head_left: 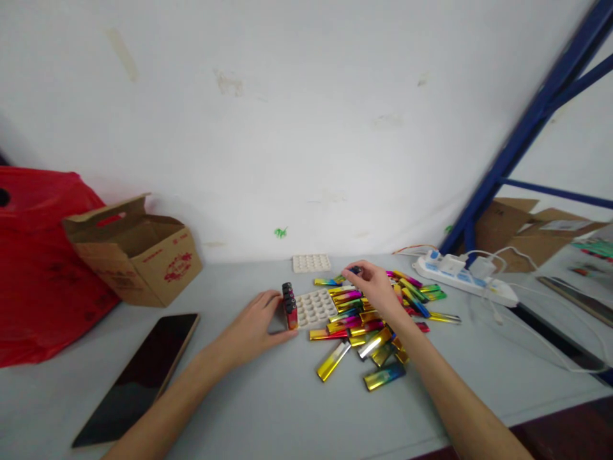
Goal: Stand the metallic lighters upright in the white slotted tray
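Note:
A pale tray with rows of round pockets (316, 308) lies on the table. Several lighters with black tops (289, 299) stand upright in a row along its left end. My left hand (258, 326) grips that end, thumb at the near corner and fingers at the far side, against the standing lighters. Beyond the tray's right side, my right hand (373, 284) is closed in a pinch on a lighter (354, 270); its dark end shows at the fingertips and the rest is partly hidden. Beneath and around this hand lies a loose heap of shiny multicoloured lighters (352, 313).
A second pocketed tray (311, 262) lies by the wall. At left are a tablet-like black slab (138, 377), an open cardboard box (158, 262) and a red bag (43, 268). A white power strip with cables (464, 278) and a blue metal frame (517, 140) stand at right.

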Available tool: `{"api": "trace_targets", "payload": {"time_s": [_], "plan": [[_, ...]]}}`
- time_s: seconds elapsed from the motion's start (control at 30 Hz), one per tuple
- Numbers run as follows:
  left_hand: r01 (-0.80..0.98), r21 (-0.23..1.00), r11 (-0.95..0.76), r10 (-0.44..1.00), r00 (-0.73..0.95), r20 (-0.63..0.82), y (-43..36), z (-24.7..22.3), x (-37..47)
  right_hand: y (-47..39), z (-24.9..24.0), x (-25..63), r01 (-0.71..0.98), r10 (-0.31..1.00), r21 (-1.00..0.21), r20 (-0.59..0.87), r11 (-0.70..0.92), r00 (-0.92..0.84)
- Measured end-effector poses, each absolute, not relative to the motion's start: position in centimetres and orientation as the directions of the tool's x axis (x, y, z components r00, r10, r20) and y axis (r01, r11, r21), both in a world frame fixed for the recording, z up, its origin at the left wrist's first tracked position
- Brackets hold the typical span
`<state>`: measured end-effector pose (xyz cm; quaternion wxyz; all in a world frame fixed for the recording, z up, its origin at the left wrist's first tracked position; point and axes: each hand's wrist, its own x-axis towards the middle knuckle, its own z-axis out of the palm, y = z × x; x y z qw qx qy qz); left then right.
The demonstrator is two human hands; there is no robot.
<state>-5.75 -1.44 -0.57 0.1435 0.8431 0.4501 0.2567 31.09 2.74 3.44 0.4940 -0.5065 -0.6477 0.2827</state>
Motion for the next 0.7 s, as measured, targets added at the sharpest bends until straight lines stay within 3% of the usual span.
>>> {"api": "trace_targets", "payload": {"time_s": [0.13, 0.23, 0.33, 0.5, 0.6, 0.7], "plan": [[0.690, 0.474, -0.547, 0.837, 0.457, 0.302, -1.1, 0.0, -5.9, 2.1, 3.2, 28.9, 0.135, 0.964, -0.962, 0.252, 0.239, 0.088], [0.694, 0.478, -0.538, 0.843, 0.451, 0.294, -0.8, 0.4, -6.5, 1.2, 3.6, 27.8, -0.090, 0.989, -0.985, 0.149, 0.147, -0.006], [0.691, 0.480, -0.541, 0.841, 0.453, 0.297, -0.7, 0.8, -7.2, 0.5, 4.2, 27.1, -0.193, 0.989, -0.974, 0.132, 0.116, -0.072], [0.666, 0.472, -0.577, 0.815, 0.508, 0.279, -0.5, 1.6, -8.3, 0.6, 4.0, 26.5, -0.094, 0.990, -0.990, 0.113, 0.105, -0.089], [0.654, 0.478, -0.587, 0.806, 0.527, 0.270, -0.8, 1.9, -8.5, 0.9, 3.3, 26.2, 0.034, 0.993, -0.996, 0.085, 0.087, -0.079], [0.658, 0.477, -0.583, 0.809, 0.527, 0.261, -1.2, 1.6, -8.1, 0.9, 2.8, 25.9, 0.194, 0.988, -0.969, 0.157, 0.153, 0.001]]}}
